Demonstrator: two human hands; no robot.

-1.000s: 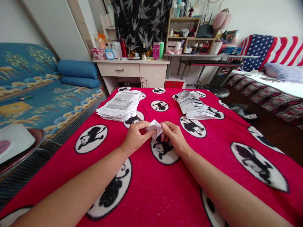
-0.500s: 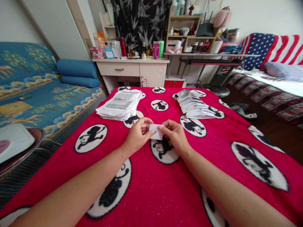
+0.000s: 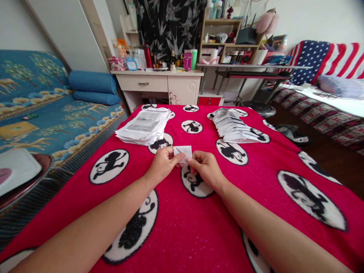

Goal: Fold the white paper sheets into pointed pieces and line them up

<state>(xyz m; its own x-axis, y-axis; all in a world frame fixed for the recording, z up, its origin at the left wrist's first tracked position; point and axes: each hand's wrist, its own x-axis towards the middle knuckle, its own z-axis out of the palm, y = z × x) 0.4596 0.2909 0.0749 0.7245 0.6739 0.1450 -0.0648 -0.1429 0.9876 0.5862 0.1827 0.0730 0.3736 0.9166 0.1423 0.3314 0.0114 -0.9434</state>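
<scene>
A small folded piece of white paper (image 3: 183,150) is held up between my two hands above the red cloth (image 3: 182,227). My left hand (image 3: 165,162) pinches its left side, thumb laid across the front. At its lower right corner, my right hand (image 3: 205,167) grips it between thumb and curled fingers. A crease or flap edge runs slantwise on the paper's face. Beyond my left hand lies a stack of flat printed sheets (image 3: 145,125). Past my right hand, a fanned row of folded papers (image 3: 234,127) rests on the cloth.
The red cloth carries black-and-white monkey ovals. A blue patterned sofa (image 3: 57,113) and a round tray (image 3: 45,165) flank the left side. At the back stand a white dresser (image 3: 159,81) and a desk with shelves (image 3: 224,66); a bed (image 3: 327,102) is at right.
The paper has been turned and shifted slightly up and left, so a slanted fold now shows on its face. My right hand has moved a little down and left, to its lower corner.
</scene>
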